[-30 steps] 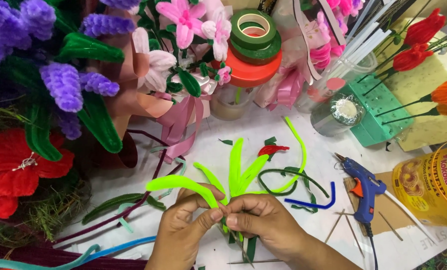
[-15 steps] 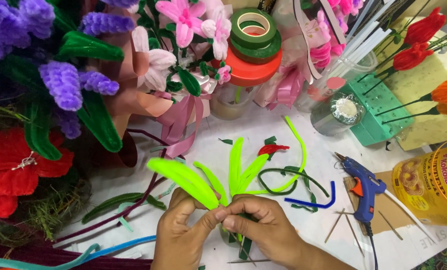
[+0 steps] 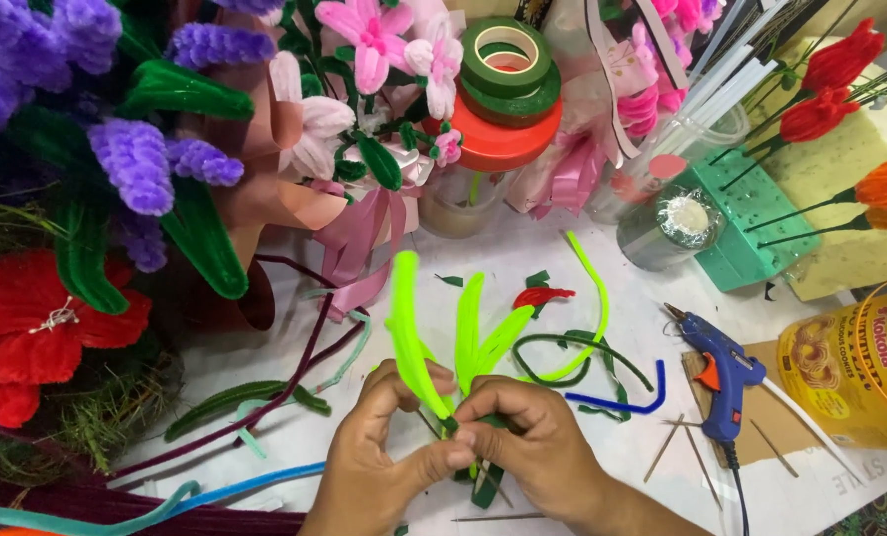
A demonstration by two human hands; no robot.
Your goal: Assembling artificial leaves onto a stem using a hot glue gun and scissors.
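Both my hands pinch the base of a bunch of lime-green pipe-cleaner leaves (image 3: pixel 468 333) low in the middle of the view. My left hand (image 3: pixel 379 452) holds one long folded leaf (image 3: pixel 405 323) that stands nearly upright. My right hand (image 3: pixel 528 442) grips the bunch's dark green wrapped stem, fingertips touching those of the left hand. A thin lime pipe cleaner (image 3: pixel 592 298) curves away to the right of the bunch. A small red petal piece (image 3: pixel 541 295) lies behind it on the white table (image 3: pixel 285 367).
A blue glue gun (image 3: pixel 718 369) lies at right with wooden sticks (image 3: pixel 667 457) and a yellow tub (image 3: pixel 855 362). Dark green (image 3: pixel 572 347), blue (image 3: pixel 622 402) and maroon (image 3: pixel 295 377) pipe cleaners are scattered around. Stacked tape rolls (image 3: pixel 503 84), a green foam block (image 3: pixel 756 223) and flower bouquets (image 3: pixel 136 159) fill the back and left.
The long lime leaf in my left hand has swung up from lying out to the left to standing nearly upright. My hands have closed tighter together at the stem.
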